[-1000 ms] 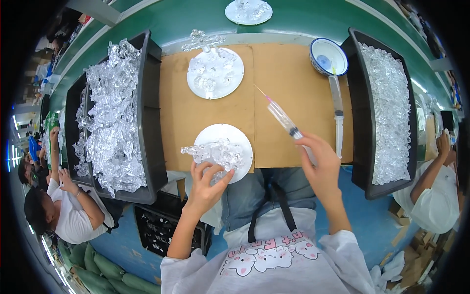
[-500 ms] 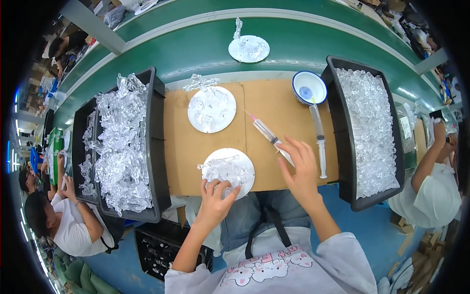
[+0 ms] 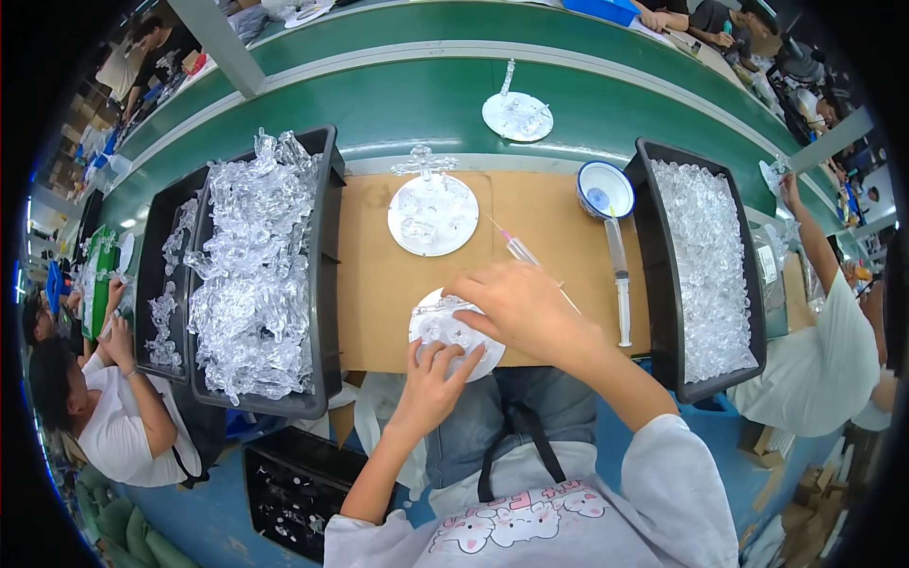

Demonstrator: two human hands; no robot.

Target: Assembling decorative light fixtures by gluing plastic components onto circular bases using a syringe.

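The near white disc [image 3: 423, 328], with clear plastic parts on it, lies at the front of the cardboard. My left hand [image 3: 437, 379] grips its near edge, fingers bent over the rim. From the right, my right hand [image 3: 511, 305] reaches across, its fingertips closed at a clear plastic piece [image 3: 436, 307] along the disc's far side; the exact grip is partly hidden. A syringe [image 3: 520, 250] with a pink needle hub lies partly under my right hand. Farther off lies a second white disc [image 3: 457, 216], with a clear branched piece at its far edge.
Black bins of clear plastic pieces flank the cardboard [image 3: 365, 312]: the left bin [image 3: 327, 275] and the right bin [image 3: 663, 256]. A second syringe [image 3: 620, 284] rests against a blue-rimmed bowl [image 3: 606, 175]. Another white disc [image 3: 518, 128] sits on the green belt [image 3: 407, 104]. Other people work on both sides.
My right hand has left the syringe and moved left over the near disc to the clear piece. My left hand stays at the disc. The view has shifted slightly.
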